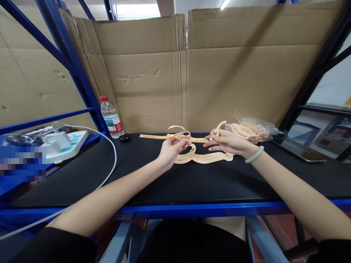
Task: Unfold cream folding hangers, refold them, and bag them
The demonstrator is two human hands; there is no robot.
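Note:
My left hand [172, 149] is closed around a long, thin wooden cut-out piece [156, 137] with a curled hook at its middle, held level above the black table top [137, 175]. My right hand [227, 142], with a white bead bracelet on its wrist, pinches the right end of the same piece beside a small curved wooden part [220, 127]. Below both hands a flat wavy wooden piece [205, 157] lies on the table.
A clear plastic bag of more wooden pieces [252, 130] lies at the right rear, with a tablet [298, 149] beside it. At the left stand a water bottle [111, 117], a small black object [124, 138], a white cable [111, 164] and white devices. Cardboard sheets wall the back.

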